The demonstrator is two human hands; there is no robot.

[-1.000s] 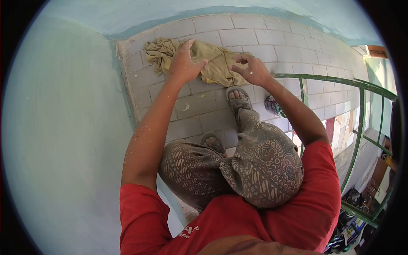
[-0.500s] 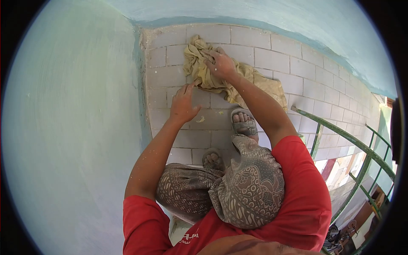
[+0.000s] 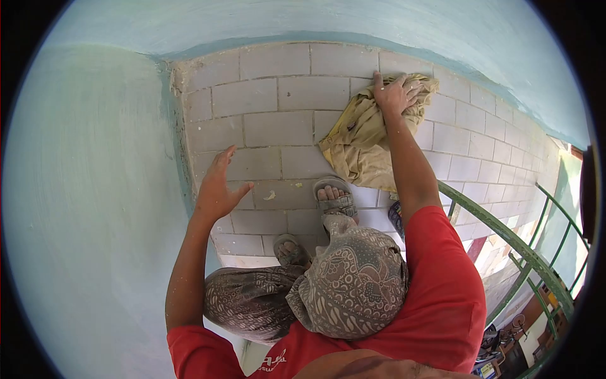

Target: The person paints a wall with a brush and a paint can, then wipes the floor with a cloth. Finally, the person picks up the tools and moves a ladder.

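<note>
Cloth (image 3: 363, 148) lies bunched on the tiles (image 3: 252, 95), beneath and trailing below the right hand (image 3: 394, 98), which presses it, fingers spread. Left hand (image 3: 218, 192), well apart from it, is empty, fingers parted.

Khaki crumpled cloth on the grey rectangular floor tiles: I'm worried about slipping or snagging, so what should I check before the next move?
1. Right hand on the khaki crumpled cloth: ok, fingers spread over it.
2. Left hand free: ok, open and holding nothing.
3. Cloth spread flat: not ok, it is bunched and folded.
4. Grey rectangular floor tiles free of debris: not ok, a small pale scrap lies there.
5. Cloth clear of the nearer grey strapped sandal: cannot tell, their edges look very close.
6. Dark container stable: cannot tell, the right arm partly hides it.
</note>
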